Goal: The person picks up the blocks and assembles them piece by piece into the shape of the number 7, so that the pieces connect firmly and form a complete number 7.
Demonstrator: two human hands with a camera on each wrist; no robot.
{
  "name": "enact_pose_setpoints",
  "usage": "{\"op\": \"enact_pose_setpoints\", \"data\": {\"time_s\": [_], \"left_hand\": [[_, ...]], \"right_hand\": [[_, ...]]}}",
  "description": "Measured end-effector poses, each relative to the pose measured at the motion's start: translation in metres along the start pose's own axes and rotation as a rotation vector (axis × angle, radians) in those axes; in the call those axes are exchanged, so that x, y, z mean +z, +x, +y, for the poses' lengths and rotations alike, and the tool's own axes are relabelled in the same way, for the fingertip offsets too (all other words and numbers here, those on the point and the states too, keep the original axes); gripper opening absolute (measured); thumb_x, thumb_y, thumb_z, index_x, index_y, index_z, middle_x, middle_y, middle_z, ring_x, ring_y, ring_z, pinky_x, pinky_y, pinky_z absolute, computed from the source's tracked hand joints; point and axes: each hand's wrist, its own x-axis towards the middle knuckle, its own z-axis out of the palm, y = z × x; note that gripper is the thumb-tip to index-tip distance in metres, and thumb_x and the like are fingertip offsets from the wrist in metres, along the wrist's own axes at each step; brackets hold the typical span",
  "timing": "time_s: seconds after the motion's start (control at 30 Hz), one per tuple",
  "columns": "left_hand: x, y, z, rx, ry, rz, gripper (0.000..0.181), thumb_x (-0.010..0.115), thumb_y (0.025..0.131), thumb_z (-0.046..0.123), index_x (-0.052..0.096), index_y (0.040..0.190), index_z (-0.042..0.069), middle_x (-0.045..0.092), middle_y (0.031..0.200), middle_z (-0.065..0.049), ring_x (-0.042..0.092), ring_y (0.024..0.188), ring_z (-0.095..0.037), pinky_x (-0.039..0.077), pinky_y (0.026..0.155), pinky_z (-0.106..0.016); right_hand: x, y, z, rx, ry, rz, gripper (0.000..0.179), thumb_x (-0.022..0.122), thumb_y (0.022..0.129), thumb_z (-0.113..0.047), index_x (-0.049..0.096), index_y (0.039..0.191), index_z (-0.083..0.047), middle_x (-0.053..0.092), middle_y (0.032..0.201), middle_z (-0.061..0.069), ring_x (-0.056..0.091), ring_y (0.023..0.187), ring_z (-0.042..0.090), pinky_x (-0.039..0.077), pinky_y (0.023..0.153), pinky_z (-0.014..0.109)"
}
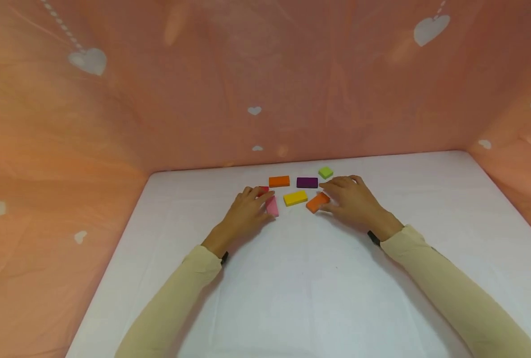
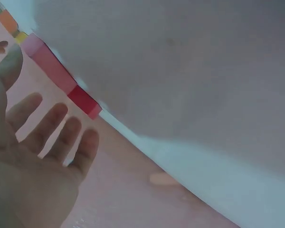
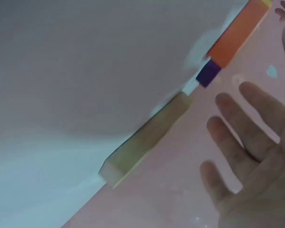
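Note:
My left hand point(image 1: 246, 215) hovers around a pink block point(image 1: 272, 206), thumb and forefinger spread on either side. A red block point(image 1: 263, 189), partly hidden by the fingers, lies just behind the pink one. In the left wrist view, the left hand's fingers point(image 2: 54, 121) are loosely spread, apart from the pink block point(image 2: 50, 66) and red block point(image 2: 84, 102). My right hand point(image 1: 352, 203) is at an orange block point(image 1: 316, 202), which sits between its thumb and forefinger; contact cannot be made out. Loosely extended fingers point(image 3: 247, 118) show in the right wrist view.
Between the hands lies a yellow block point(image 1: 295, 198). Behind it are another orange block point(image 1: 279, 181) and a purple block point(image 1: 307, 182). A light green block point(image 1: 325, 172) lies beyond the right hand. The white tabletop point(image 1: 310, 288) ends at a pink heart-patterned cloth point(image 1: 301, 89).

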Motion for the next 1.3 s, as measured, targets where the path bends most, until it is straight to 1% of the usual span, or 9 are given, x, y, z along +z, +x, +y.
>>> {"op": "enact_pose_setpoints", "data": {"time_s": [0.13, 0.3, 0.5, 0.6, 0.77, 0.9, 0.97, 1.17, 1.3], "left_hand": [[0.002, 0.004, 0.002, -0.010, -0.022, -0.025, 0.064, 0.065, 0.094, 0.046, 0.048, 0.148, 0.016, 0.049, 0.145, -0.006, 0.043, 0.128, -0.026, 0.039, 0.112, -0.042], [0.004, 0.005, 0.002, -0.001, -0.031, -0.021, 0.060, 0.064, 0.095, 0.045, 0.054, 0.144, 0.014, 0.052, 0.140, -0.006, 0.045, 0.125, -0.026, 0.040, 0.111, -0.042], [0.004, 0.004, 0.001, 0.003, -0.070, -0.016, 0.060, 0.066, 0.094, 0.043, 0.054, 0.144, 0.012, 0.051, 0.140, -0.006, 0.044, 0.127, -0.025, 0.038, 0.114, -0.041], [0.005, 0.003, 0.000, 0.007, -0.105, -0.016, 0.059, 0.066, 0.094, 0.042, 0.054, 0.144, 0.011, 0.050, 0.140, -0.006, 0.045, 0.129, -0.025, 0.038, 0.115, -0.041], [0.005, 0.001, 0.001, 0.007, -0.176, -0.030, 0.058, 0.067, 0.095, 0.038, 0.053, 0.145, 0.013, 0.048, 0.143, -0.006, 0.045, 0.131, -0.026, 0.038, 0.116, -0.043], [0.005, 0.000, 0.002, 0.012, -0.181, -0.033, 0.057, 0.067, 0.095, 0.036, 0.052, 0.146, 0.014, 0.047, 0.145, -0.007, 0.044, 0.133, -0.028, 0.037, 0.117, -0.045], [0.005, 0.000, 0.002, 0.000, -0.183, -0.039, 0.057, 0.067, 0.095, 0.037, 0.052, 0.146, 0.016, 0.047, 0.146, -0.007, 0.043, 0.134, -0.028, 0.037, 0.117, -0.045], [0.006, 0.000, 0.002, -0.045, -0.212, -0.062, 0.055, 0.069, 0.093, 0.039, 0.054, 0.144, 0.026, 0.047, 0.145, -0.002, 0.043, 0.133, -0.023, 0.041, 0.115, -0.041], [0.004, 0.000, 0.003, -0.045, -0.237, -0.067, 0.057, 0.071, 0.092, 0.039, 0.054, 0.144, 0.025, 0.047, 0.146, -0.003, 0.042, 0.135, -0.024, 0.040, 0.115, -0.043]], "right_hand": [[0.004, 0.008, -0.006, -0.042, 0.054, -0.034, 0.056, 0.071, 0.087, -0.051, 0.067, 0.129, -0.015, 0.067, 0.129, 0.006, 0.054, 0.127, 0.029, 0.034, 0.111, 0.054], [0.006, 0.011, -0.007, -0.074, 0.100, -0.075, 0.041, 0.071, 0.090, -0.043, 0.071, 0.123, -0.017, 0.070, 0.123, 0.001, 0.056, 0.121, 0.025, 0.039, 0.108, 0.049], [0.006, 0.013, -0.004, -0.132, 0.083, -0.059, 0.041, 0.074, 0.088, -0.040, 0.071, 0.123, -0.018, 0.069, 0.123, 0.003, 0.056, 0.119, 0.026, 0.042, 0.106, 0.048], [0.006, 0.013, -0.005, -0.128, 0.118, -0.069, 0.045, 0.075, 0.088, -0.040, 0.070, 0.125, -0.015, 0.069, 0.124, 0.004, 0.057, 0.120, 0.026, 0.043, 0.107, 0.047], [0.006, 0.011, -0.010, -0.098, 0.169, -0.099, 0.054, 0.075, 0.087, -0.041, 0.067, 0.130, -0.010, 0.068, 0.129, 0.007, 0.058, 0.124, 0.027, 0.044, 0.109, 0.046], [0.005, 0.011, -0.013, -0.088, 0.158, -0.102, 0.054, 0.074, 0.088, -0.042, 0.067, 0.130, -0.010, 0.068, 0.129, 0.006, 0.058, 0.124, 0.027, 0.045, 0.108, 0.046], [0.005, 0.012, -0.013, -0.092, 0.151, -0.101, 0.052, 0.074, 0.089, -0.042, 0.067, 0.129, -0.010, 0.069, 0.128, 0.006, 0.059, 0.123, 0.027, 0.045, 0.108, 0.046], [0.005, 0.012, -0.014, -0.099, 0.154, -0.088, 0.049, 0.073, 0.090, -0.039, 0.068, 0.129, -0.010, 0.069, 0.128, 0.006, 0.060, 0.122, 0.028, 0.046, 0.108, 0.047], [0.006, 0.011, -0.013, -0.098, 0.146, -0.088, 0.049, 0.072, 0.090, -0.039, 0.067, 0.130, -0.010, 0.068, 0.130, 0.007, 0.060, 0.123, 0.028, 0.046, 0.108, 0.046]]}}
